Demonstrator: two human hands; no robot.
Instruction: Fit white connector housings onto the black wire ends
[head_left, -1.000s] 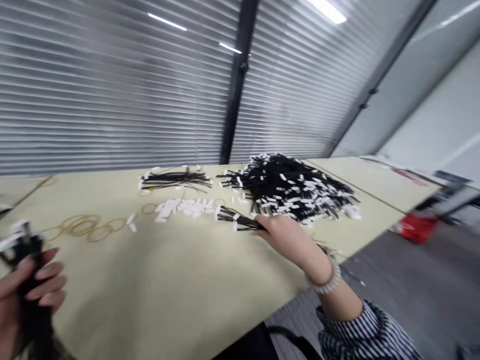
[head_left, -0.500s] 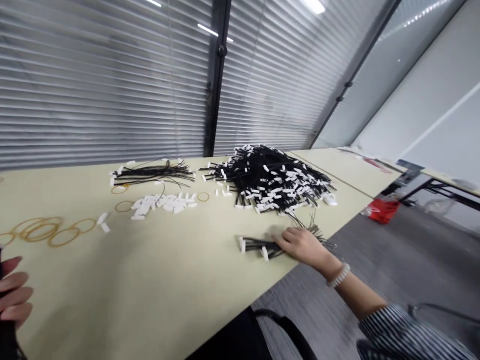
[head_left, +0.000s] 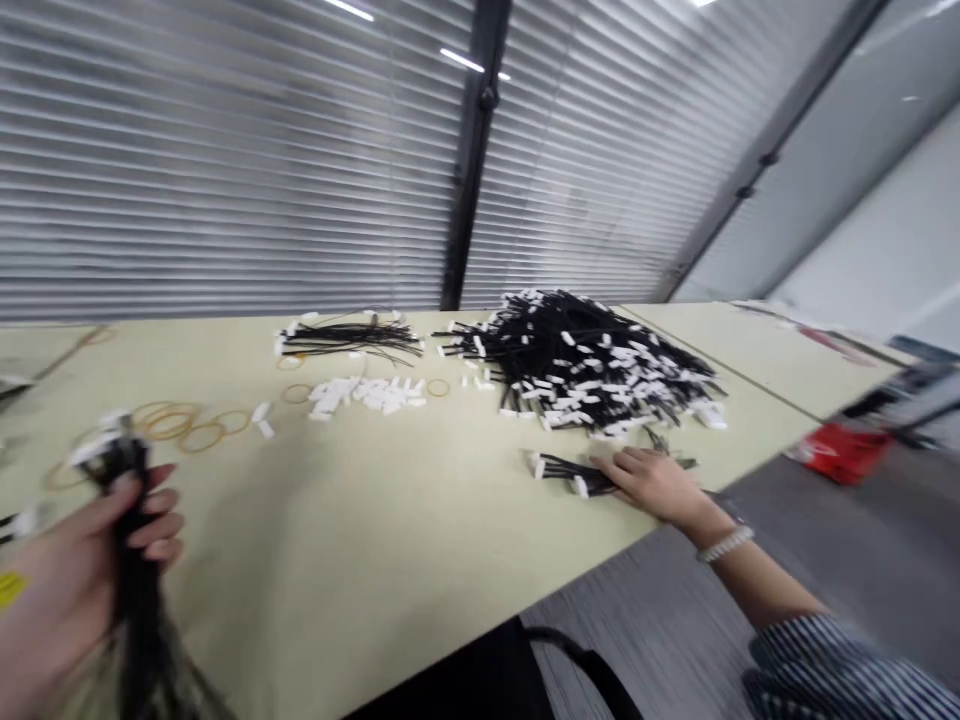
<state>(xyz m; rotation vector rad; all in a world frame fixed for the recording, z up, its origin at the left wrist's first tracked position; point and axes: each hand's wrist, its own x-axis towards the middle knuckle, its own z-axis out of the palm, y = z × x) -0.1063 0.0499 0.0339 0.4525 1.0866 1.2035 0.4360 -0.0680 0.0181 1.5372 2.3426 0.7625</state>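
Bundling appears partial: a large cable heap (head_left: 592, 365) lies loose.
My left hand (head_left: 105, 535) is clamped on a raised black bundle (head_left: 139, 610); my right hand (head_left: 652, 483) covers a smaller bundle (head_left: 561, 470) on the bench (head_left: 375, 540), its grip uncertain through blur. No brand, label or writing is legible.

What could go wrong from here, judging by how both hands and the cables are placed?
The small bundle under the right hand lies near the table's edge, so a careless push might send cables to the floor.
It also lies close to the large pile, so strands could mix.
The left hand's dark bundle splays out below the grip, so loose ends might snag.
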